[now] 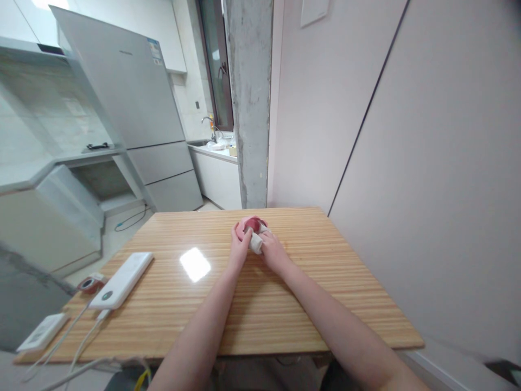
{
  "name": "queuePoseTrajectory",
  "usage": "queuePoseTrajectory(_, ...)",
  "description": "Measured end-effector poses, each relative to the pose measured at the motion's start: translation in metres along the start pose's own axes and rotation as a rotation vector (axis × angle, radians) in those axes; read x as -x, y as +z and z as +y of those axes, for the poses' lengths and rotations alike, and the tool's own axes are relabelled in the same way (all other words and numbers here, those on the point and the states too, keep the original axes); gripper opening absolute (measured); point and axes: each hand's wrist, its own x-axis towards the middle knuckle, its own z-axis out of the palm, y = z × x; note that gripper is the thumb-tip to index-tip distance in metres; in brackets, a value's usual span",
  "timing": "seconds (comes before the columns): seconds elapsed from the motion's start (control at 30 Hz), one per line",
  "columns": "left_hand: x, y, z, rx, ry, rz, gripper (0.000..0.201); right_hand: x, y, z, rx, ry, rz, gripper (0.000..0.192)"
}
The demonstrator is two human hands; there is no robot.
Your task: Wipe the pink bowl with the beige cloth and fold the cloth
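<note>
Near far edge of wooden worktop (285,304): left hand (241,244) fingers gripping round pink plastic object (253,224); right hand (273,251) fingers closed round small white cylinder (256,243).

A wooden table (264,304) is seen with a bright spot of light on it. A flat white power bank (122,279) is laid near its left edge. A small white box (43,332) and a red roll (90,284) are placed there too.
</note>
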Motion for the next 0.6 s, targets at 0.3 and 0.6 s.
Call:
queuePoseTrajectory(0.3, -0.007, -0.007, 0.008, -0.008, -0.036, -0.02, 0.073, 0.0, -0.002, 0.009, 0.085, -0.122, -0.018, 0.018)
queuePoseTrajectory(0.6, -0.01, -0.013, 0.016, -0.083, -0.005, 0.008, 0.043, 0.0, 0.006, 0.006, -0.014, -0.116, -0.017, 0.024)
